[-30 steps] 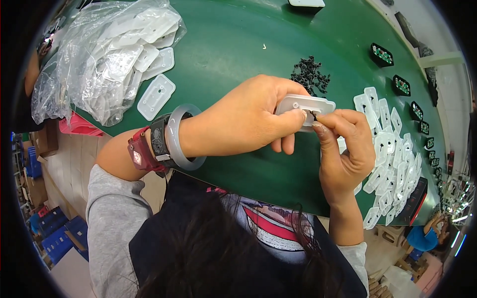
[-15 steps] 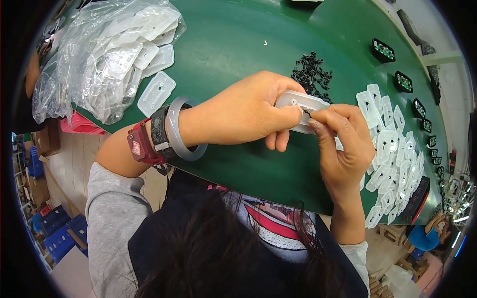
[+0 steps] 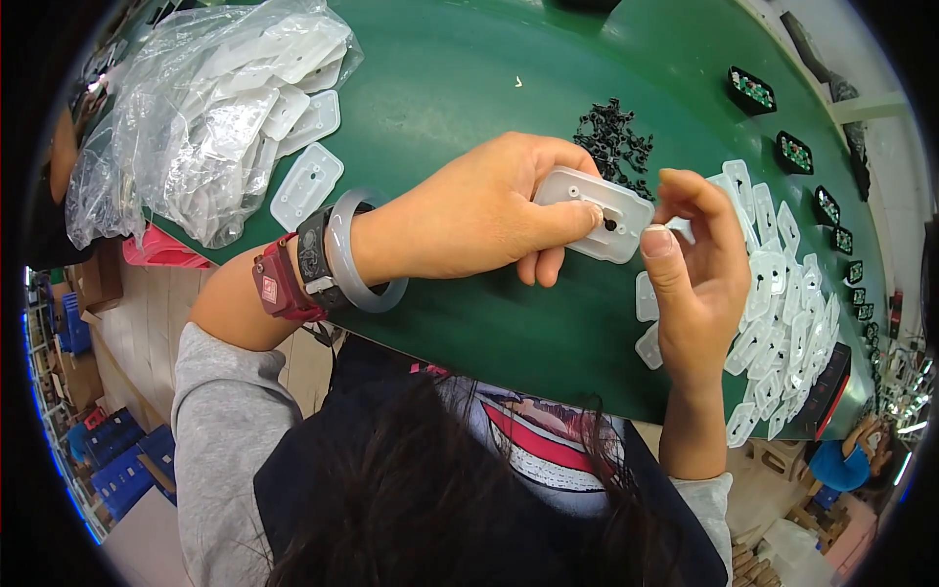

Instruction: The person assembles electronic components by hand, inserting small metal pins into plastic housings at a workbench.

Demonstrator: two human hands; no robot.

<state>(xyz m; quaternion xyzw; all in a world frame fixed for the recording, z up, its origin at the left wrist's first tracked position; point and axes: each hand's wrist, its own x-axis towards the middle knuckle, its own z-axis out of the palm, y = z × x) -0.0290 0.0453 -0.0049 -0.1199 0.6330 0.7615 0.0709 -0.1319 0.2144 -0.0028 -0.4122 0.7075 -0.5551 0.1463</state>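
Observation:
My left hand (image 3: 499,210) grips a translucent white plastic cover (image 3: 624,251) by its left end, thumb pressed on its inner face and fingers underneath. A small black plastic piece (image 3: 610,225) sits in the cover's middle, just beyond my thumb tip. At the cover's right end my right hand (image 3: 706,269) stands with thumb and fingers apart, holding nothing that shows. Behind the cover lies a loose heap of small black plastic pieces (image 3: 614,142).
A clear bag (image 3: 147,147) of similar white covers lies at the left, with one loose cover (image 3: 306,186) beside it. On the right spreads a pile of covers with black pieces (image 3: 773,293). Several black trays (image 3: 751,90) line the green table's (image 3: 450,88) far right edge.
My right fingers have let go of the black piece and drawn back to the right, opening. The cover now faces up more, showing the black piece in its middle.

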